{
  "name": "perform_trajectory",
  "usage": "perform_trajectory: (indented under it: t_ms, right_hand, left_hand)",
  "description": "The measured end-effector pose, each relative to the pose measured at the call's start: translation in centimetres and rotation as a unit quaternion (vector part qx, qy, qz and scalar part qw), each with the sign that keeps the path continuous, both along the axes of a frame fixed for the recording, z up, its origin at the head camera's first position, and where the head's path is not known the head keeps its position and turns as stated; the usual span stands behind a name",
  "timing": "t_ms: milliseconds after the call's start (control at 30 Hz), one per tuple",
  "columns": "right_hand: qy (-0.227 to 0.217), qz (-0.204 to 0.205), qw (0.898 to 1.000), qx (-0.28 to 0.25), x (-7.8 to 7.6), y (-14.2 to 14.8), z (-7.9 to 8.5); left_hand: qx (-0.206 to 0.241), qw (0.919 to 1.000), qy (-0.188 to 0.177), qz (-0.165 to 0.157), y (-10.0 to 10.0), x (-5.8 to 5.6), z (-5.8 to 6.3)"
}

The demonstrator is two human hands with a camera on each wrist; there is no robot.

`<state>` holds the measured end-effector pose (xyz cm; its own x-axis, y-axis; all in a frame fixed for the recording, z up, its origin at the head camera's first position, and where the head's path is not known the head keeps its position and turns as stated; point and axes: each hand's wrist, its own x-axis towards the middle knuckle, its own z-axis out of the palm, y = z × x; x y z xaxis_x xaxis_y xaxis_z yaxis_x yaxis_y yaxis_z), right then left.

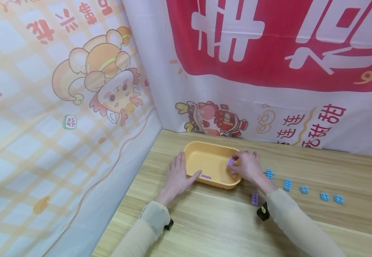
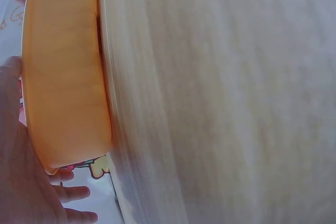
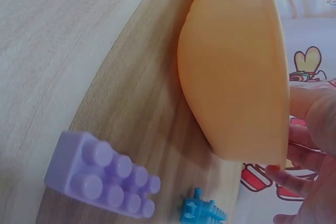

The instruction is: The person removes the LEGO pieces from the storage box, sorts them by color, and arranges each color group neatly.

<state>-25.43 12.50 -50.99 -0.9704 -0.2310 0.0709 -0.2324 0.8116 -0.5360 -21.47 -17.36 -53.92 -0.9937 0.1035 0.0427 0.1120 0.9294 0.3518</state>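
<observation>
An orange-yellow plastic basin (image 1: 205, 162) sits on the wooden table. My left hand (image 1: 177, 176) rests against its left end, fingers straight along the outside and thumb at the near rim. Over the basin's right end, my right hand (image 1: 248, 166) pinches a purple building block (image 1: 231, 161) between thumb and fingers; the basin wall hides this block in the right wrist view. Another purple block (image 1: 206, 176) shows inside by the near wall, partly hidden by the rim. On the table below my right wrist lies a purple eight-stud block (image 1: 254, 199), large in the right wrist view.
Several blue blocks lie in a loose row to the right, among them a blue block (image 1: 287, 184) and a smaller blue block (image 1: 304, 189). Printed cloth (image 1: 218, 89) hangs behind the table, and another printed cloth (image 1: 86, 142) along its left edge.
</observation>
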Motion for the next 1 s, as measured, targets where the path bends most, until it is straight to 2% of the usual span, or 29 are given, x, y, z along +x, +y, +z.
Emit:
perform_trajectory:
  t_ms: [267, 533, 733, 1000]
  right_hand:
    - [0.023, 0.004, 1.000, -0.006, 0.8, 0.7, 0.5]
    - [0.039, -0.001, 0.999, -0.018, 1.8, 1.8, 1.4]
    - [0.050, 0.009, 0.998, -0.022, 2.4, 2.4, 2.3]
    - [0.057, 0.006, 0.998, -0.024, 4.0, 4.3, 3.1]
  left_hand:
    - [0.000, 1.0000, 0.000, -0.001, 0.0, -0.1, -0.3]
    - [0.009, 1.0000, 0.001, -0.003, -0.1, -0.2, 0.1]
    - [-0.001, 1.0000, 0.003, -0.002, -0.2, -0.2, 0.2]
    - [0.006, 1.0000, 0.001, -0.002, -0.1, -0.1, 0.1]
